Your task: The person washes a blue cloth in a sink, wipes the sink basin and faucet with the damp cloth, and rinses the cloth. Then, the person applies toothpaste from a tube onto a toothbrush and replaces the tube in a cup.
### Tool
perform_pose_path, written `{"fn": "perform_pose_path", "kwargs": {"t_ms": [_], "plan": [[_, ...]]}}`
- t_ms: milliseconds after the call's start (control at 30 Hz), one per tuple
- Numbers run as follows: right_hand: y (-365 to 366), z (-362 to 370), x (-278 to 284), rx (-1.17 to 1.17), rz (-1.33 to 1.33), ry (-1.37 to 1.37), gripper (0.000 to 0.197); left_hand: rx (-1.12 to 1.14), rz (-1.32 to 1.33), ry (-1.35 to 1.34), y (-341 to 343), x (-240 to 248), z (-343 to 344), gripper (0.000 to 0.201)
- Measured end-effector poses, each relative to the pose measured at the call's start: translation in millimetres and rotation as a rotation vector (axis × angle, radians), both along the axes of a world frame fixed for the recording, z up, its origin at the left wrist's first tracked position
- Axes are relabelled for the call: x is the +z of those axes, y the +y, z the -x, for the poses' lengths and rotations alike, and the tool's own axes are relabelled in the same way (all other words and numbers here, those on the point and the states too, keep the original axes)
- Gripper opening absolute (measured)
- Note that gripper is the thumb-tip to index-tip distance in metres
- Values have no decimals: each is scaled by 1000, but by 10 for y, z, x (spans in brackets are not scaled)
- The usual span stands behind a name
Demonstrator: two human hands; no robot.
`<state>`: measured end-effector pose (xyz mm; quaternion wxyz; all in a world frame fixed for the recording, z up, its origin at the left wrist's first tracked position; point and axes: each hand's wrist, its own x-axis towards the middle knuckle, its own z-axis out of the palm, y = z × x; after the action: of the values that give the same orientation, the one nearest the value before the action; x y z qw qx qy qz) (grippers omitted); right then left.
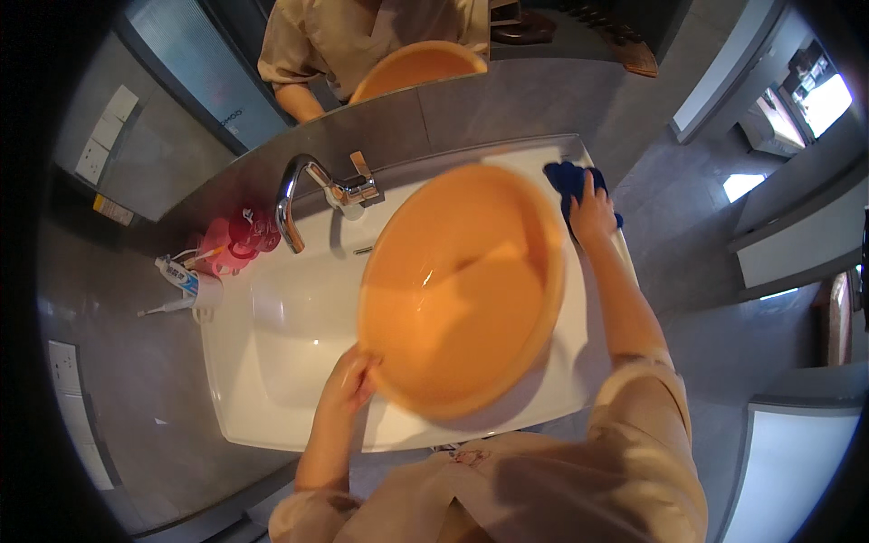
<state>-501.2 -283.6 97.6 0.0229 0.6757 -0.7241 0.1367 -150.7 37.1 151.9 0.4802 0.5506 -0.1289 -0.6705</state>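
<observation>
A large orange plastic basin (453, 299) is tilted up over the right part of the white sink (237, 380). My left hand (348, 380) grips its near left rim, fingers closed round the edge. At the far right corner of the counter, my right hand (593, 217) rests on a dark blue cloth (568, 181), its fingers pressed into the fabric. Whether the cloth is pinched or only pushed down is hard to make out. A chrome faucet (291, 204) stands behind the basin to the left, and no water shows running from it.
Pink cups (217, 242) and a red bottle (249, 231) stand at the counter's far left corner. Beside them, a white cup (208, 291) holds a toothpaste tube (176, 274) and a toothbrush (166, 308). A mirror (380, 45) rises behind the sink. Grey wall sockets (63, 366) are at left.
</observation>
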Motion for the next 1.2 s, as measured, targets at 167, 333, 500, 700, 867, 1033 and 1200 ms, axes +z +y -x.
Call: {"fn": "perform_pose_path", "kwargs": {"t_ms": [167, 333, 500, 700, 867, 1033, 1200], "plan": [[-247, -1346, -41, 113, -54, -136, 40, 118, -139, -130, 671, 239, -137, 31], [185, -2356, 98, 756, -195, -173, 49, 233, -197, -165, 817, 191, -258, 33], [-80, -2100, 99, 594, -211, -138, 56, 142, -142, -132, 819, 191, -364, 44], [-525, -347, 107, 121, 47, 3, 53, 297, -180, -176, 547, 336, 5, 32], [173, 266, 2, 485, 17, 16, 54, -62, -2, -26, 5, 306, 88, 28], [1436, 433, 219, 474, -173, -884, 50, -83, 170, -118, -893, 345, 553, 25], [2421, 1145, 96, 748, -178, -409, 52, -184, 338, -192, -1653, 362, 1176, 27]]}}
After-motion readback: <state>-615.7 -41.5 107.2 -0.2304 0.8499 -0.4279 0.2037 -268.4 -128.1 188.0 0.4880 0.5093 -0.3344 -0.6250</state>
